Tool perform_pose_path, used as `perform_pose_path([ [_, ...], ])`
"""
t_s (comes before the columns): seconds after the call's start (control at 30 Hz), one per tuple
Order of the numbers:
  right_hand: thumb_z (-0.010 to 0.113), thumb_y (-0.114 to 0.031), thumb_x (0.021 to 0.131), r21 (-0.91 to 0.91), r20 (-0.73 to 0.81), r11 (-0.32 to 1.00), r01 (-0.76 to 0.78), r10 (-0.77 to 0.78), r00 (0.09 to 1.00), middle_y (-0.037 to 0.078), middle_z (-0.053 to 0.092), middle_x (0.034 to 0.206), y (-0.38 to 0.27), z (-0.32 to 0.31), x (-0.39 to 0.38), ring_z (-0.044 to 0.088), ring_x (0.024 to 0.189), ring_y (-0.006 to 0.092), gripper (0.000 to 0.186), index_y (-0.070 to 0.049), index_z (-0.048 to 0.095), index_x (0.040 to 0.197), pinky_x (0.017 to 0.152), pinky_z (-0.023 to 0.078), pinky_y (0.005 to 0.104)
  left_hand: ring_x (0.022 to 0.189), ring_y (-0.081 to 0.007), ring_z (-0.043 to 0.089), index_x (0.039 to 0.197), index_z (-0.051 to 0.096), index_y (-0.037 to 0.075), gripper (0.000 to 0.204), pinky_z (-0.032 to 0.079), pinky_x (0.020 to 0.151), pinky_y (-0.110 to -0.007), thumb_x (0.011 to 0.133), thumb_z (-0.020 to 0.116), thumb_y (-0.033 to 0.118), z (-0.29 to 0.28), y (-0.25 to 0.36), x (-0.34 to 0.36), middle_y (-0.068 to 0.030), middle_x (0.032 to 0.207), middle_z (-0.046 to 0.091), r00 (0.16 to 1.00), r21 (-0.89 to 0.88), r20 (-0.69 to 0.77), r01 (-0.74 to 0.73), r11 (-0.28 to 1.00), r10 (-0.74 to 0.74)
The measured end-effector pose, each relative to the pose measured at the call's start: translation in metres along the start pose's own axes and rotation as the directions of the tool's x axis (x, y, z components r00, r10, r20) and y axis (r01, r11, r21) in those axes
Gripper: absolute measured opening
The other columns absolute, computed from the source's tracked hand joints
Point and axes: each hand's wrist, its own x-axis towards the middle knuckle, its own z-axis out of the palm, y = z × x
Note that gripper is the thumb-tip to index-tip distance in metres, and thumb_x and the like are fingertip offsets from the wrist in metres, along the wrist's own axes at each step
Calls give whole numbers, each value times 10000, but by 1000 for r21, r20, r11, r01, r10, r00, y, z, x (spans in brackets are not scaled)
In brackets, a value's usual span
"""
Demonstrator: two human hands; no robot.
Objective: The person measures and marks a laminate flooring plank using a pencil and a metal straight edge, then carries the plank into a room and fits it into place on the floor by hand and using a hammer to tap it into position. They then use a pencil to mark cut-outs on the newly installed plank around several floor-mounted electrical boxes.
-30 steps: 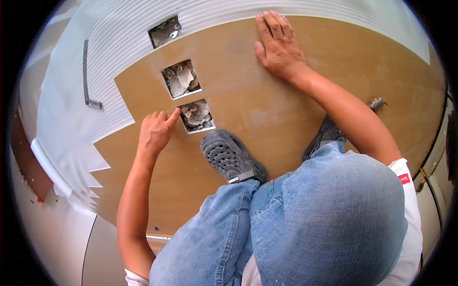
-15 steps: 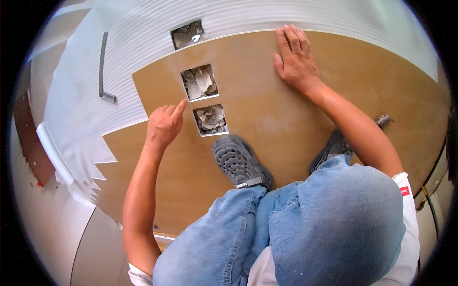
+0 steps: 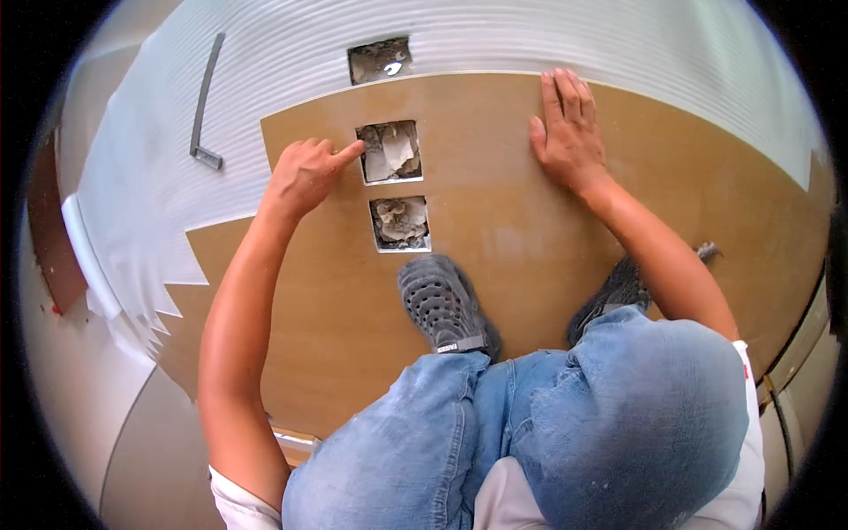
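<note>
Beneath me spreads a brown wood-look board floor (image 3: 495, 177) with a stepped left edge. My left hand (image 3: 305, 174) holds nothing visible. Its index finger stretches out to the left rim of a square cutout (image 3: 393, 152), and its other fingers are curled. Rough grey rubble and pale torn pieces show inside that cutout and inside the nearer cutout (image 3: 401, 223). On the right, my right hand (image 3: 572, 137) lies flat with fingers spread, fingertips at the board's far edge. A third square opening (image 3: 380, 60) lies beyond that edge, with a small shiny piece in it.
White ribbed underlay sheet (image 3: 495, 40) extends past the boards, rolled up at the left. On it lies a grey L-shaped square (image 3: 205, 102). My dark shoe (image 3: 444, 300) stands just below the nearer cutout. A metal tool end (image 3: 707, 253) shows beside my right forearm.
My left hand has moved up, its index finger going from below the middle cutout's left corner to its left rim. The right hand stays flat at the board's edge. The view has shifted slightly.
</note>
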Motion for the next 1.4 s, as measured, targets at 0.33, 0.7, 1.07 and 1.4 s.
perform_pose_path([
  [0.33, 569, -246, 864, -15, 48, 1000, -13, 14, 999, 204, 358, 1410, -10, -5, 2, 300, 1357, 367, 623, 39, 406, 1394, 1163, 250, 484, 576, -231, 598, 1119, 676, 120, 288, 477, 526, -357, 853, 573, 82, 25, 54, 26, -50, 658, 607, 813, -398, -334, 336, 853, -476],
  [0.7, 518, -207, 895, -25, 86, 999, -31, 33, 996, 206, 327, 1459, -14, -8, 2, 267, 1388, 379, 611, 45, 357, 1429, 1164, 229, 476, 640, -161, 464, 710, 453, 103, 228, 389, 619, -302, 908, 562, 137, 0, 105, 58, -2, 647, 455, 703, -271, 454, -476, -837, -547],
  [1.07, 532, -215, 887, -26, 82, 1000, -1, 3, 997, 228, 331, 1446, -19, -11, 5, 278, 1379, 393, 628, 62, 354, 1421, 1165, 231, 490, 684, -192, 499, 1524, 39, 88, 811, 418, 655, -329, 877, 528, 68, 4, 125, 55, -53, 715, 489, 726, -106, 403, -567, -817, -557],
  [1.4, 492, -208, 913, -60, 127, 998, -25, 32, 991, 234, 299, 1478, -22, -7, 2, 247, 1401, 391, 627, 64, 309, 1448, 1171, 195, 489, 686, -160, 541, 1552, -70, 119, 889, 459, 670, -310, 904, 539, 131, 2, 147, 56, -34, 730, 538, 757, -355, 417, -375, -857, -504],
])
